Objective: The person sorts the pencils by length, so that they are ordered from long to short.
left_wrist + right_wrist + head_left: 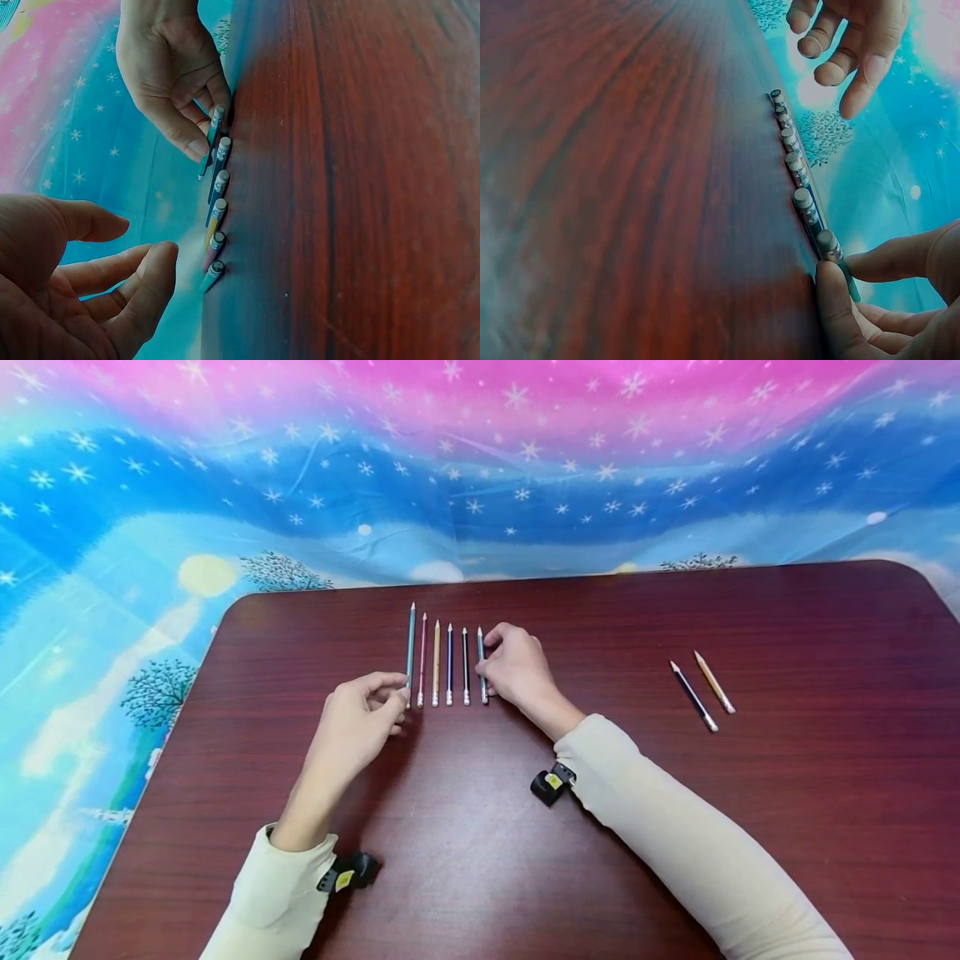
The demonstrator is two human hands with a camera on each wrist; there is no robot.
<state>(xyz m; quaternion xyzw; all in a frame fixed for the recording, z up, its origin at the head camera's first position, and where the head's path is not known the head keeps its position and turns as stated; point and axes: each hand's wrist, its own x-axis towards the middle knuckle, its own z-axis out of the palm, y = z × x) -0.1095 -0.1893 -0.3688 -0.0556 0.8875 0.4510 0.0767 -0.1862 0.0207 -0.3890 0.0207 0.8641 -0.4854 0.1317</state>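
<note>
The person's left hand (356, 722), thumb and fingers spread apart and gripping nothing, hovers beside the near end of a long teal pencil (410, 647) on the table (450, 843). Next in the upright row come a pink pencil (422, 660), a yellow pencil (437, 662), a dark blue pencil (449, 664) and a black pencil (466, 666), erasers toward the person and roughly level. At the row's end, the right hand (519, 668) pinches a short teal pencil (481, 650). Well apart, farther right, a dark pencil (693, 696) and a pale yellow pencil (714, 681) lie slanted, side by side.
</note>
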